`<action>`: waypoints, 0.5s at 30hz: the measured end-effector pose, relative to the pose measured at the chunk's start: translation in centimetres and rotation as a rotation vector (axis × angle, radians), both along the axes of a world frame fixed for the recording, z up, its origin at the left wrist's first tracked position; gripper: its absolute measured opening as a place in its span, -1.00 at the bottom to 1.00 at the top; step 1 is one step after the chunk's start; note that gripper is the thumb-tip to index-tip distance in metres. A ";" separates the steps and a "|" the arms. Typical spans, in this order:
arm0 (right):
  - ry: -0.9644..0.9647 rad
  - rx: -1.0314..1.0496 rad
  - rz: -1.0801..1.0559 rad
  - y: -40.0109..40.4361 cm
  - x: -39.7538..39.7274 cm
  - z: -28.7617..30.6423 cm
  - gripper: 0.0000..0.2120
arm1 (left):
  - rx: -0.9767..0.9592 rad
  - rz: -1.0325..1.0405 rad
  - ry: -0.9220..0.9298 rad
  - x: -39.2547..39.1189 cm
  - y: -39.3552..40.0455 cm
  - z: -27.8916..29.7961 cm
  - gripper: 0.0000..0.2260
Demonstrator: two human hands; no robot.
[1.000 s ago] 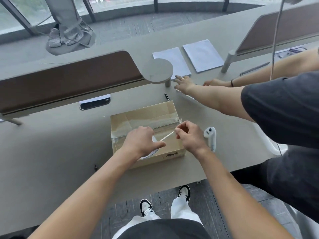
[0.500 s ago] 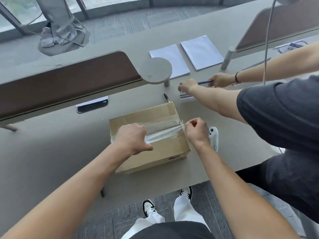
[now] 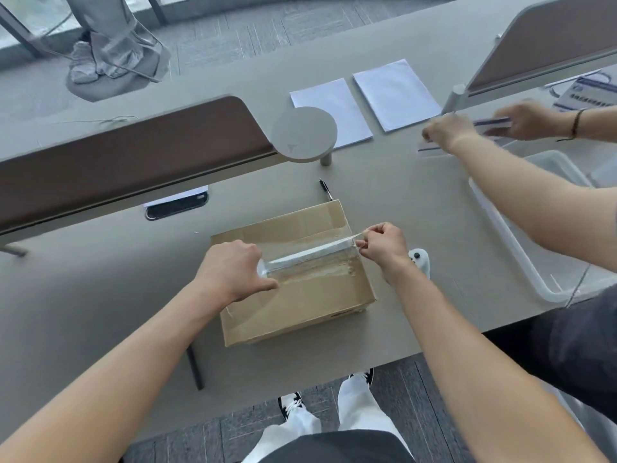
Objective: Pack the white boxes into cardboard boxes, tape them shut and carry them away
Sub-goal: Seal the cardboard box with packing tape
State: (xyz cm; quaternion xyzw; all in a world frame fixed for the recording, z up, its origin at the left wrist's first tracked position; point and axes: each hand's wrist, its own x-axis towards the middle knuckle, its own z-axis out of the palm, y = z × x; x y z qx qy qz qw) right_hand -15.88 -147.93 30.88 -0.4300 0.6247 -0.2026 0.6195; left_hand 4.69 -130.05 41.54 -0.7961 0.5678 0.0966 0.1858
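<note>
Cardboard box (image 3: 300, 295) closed, tape (image 3: 310, 253) across top

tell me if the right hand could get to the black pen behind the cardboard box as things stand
Probably not right away: the right hand is pinching the stretched tape over the cardboard box. The pen lies uncovered on the table just past the box, so once free, the path looks open.

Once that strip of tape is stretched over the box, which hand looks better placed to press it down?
Probably the right hand. It pinches only the free end of the tape at the right edge of the cardboard box, so it could lower and smooth it. The left hand is wrapped around the tape roll.
</note>
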 end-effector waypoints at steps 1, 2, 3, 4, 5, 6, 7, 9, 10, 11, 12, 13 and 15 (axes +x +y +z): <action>-0.005 0.015 0.002 -0.1 0.1 0.0 -0.86 | -0.001 0.002 0.004 0.1 0.0 -0.1 -0.52; -0.009 0.027 0.004 -0.2 0.2 0.0 -0.85 | -0.002 0.002 0.010 0.1 0.1 -0.2 -0.52; -0.010 0.038 0.008 -0.4 0.2 0.1 -0.85 | -0.004 0.001 0.017 0.1 0.0 -0.3 -0.52; -0.015 0.051 0.010 -0.5 0.1 0.0 -0.86 | -0.005 -0.003 0.022 0.0 -0.1 -0.3 -0.53; -0.025 0.066 0.006 -0.6 -0.1 0.0 -0.86 | -0.007 -0.008 0.025 -0.1 -0.2 -0.4 -0.53; -0.036 0.084 -0.006 -0.7 -0.2 -0.1 -0.86 | -0.007 -0.014 0.028 -0.2 -0.4 -0.5 -0.54; -0.044 0.103 -0.021 -0.7 -0.4 -0.1 -0.85 | -0.005 -0.021 0.030 -0.3 -0.6 -0.6 -0.54; -0.058 0.132 -0.051 -0.7 -0.6 -0.2 -0.84 | 0.006 -0.032 0.030 -0.5 -0.9 -0.7 -0.56; -0.064 0.140 -0.058 -0.7 -0.7 -0.2 -0.83 | 0.012 -0.036 0.026 -0.5 -1.1 -0.8 -0.56; -0.068 0.141 -0.057 -0.7 -0.7 -0.2 -0.83 | 0.017 -0.040 0.017 -0.5 -1.2 -0.9 -0.57; -0.071 0.141 -0.054 -0.7 -0.7 -0.2 -0.84 | 0.022 -0.042 0.006 -0.3 -1.2 -1.0 -0.57; -0.073 0.138 -0.049 -0.6 -0.7 -0.2 -0.84 | 0.028 -0.041 -0.004 -0.2 -1.2 -1.0 -0.58; -0.075 0.138 -0.047 -0.6 -0.9 -0.4 -0.86 | 0.041 -0.037 -0.015 0.1 -1.3 -1.1 -0.59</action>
